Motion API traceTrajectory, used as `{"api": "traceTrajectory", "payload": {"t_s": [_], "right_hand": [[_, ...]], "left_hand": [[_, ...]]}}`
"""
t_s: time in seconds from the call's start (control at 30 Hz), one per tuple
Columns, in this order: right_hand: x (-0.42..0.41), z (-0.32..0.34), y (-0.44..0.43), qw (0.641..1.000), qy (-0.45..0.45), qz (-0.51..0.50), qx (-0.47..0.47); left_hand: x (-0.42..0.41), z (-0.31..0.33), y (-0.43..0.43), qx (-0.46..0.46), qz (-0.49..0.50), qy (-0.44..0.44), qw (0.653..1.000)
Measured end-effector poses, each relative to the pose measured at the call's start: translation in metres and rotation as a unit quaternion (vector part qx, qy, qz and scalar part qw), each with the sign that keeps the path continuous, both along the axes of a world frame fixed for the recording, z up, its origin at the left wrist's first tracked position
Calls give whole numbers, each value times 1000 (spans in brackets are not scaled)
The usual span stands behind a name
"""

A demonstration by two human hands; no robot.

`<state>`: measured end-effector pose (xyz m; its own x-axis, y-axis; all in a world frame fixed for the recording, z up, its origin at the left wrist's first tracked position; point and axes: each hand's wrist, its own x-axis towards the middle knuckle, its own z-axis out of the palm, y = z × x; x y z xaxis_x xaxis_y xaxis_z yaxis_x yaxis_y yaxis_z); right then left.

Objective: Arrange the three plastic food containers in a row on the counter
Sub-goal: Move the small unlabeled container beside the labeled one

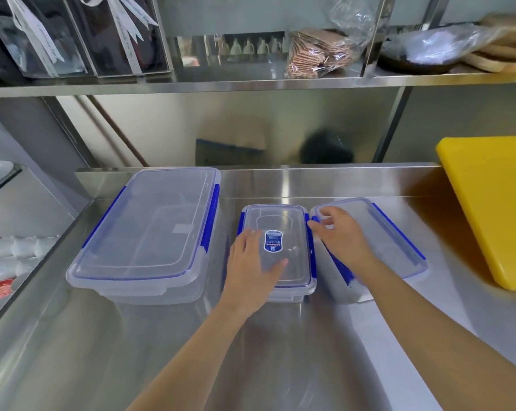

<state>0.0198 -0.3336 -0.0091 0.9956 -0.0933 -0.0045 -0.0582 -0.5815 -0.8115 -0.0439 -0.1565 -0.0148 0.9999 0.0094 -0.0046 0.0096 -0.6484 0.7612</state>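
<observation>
Three clear plastic containers with blue latches stand on the steel counter [280, 351]. The large container [150, 232] is on the left. The small container [283, 223], with a blue label on its lid, is in the middle. The medium container [390, 241] is on the right, turned at an angle. My left hand [253, 268] lies flat on the small container's lid and left edge, fingers spread. My right hand [339, 235] rests on the medium container's left side, fingers curled over its lid corner next to the small container.
A yellow cutting board [491, 203] leans at the right. A steel shelf [250, 81] above holds dark boxes with ribbons, wrapped packets and a covered bowl. White ceramic pieces [16, 247] sit on a lower level past the counter's left edge.
</observation>
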Motion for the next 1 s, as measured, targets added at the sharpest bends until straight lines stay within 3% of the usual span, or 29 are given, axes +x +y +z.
{"api": "traceTrajectory", "payload": {"t_s": [0.07,0.17,0.33,0.43,0.53,0.73,0.83,0.9,1.0], "right_hand": [[1,3,-20,995,-24,-76,-53],[1,1,-60,982,-38,-138,-124],[-6,-12,-111,960,99,-131,-229],[-13,-18,-126,968,149,-105,-170],[-22,-22,-135,982,143,-97,-79],[-30,-30,-156,980,155,-113,-50],[-35,-24,-156,987,120,-103,-31],[-42,-19,-156,993,65,-86,42],[-51,-20,-161,990,10,21,141]], "left_hand": [[-4,15,-27,-48,-5,-36,998],[-2,15,-75,-154,-46,50,986],[11,-8,-134,-258,15,184,948],[17,-21,-153,-277,59,236,929],[21,-30,-163,-265,47,234,934],[40,-27,-166,-259,-1,275,926],[36,-28,-167,-285,3,243,927],[28,-32,-167,-300,7,212,930],[16,-38,-166,-280,-25,150,948]]}}
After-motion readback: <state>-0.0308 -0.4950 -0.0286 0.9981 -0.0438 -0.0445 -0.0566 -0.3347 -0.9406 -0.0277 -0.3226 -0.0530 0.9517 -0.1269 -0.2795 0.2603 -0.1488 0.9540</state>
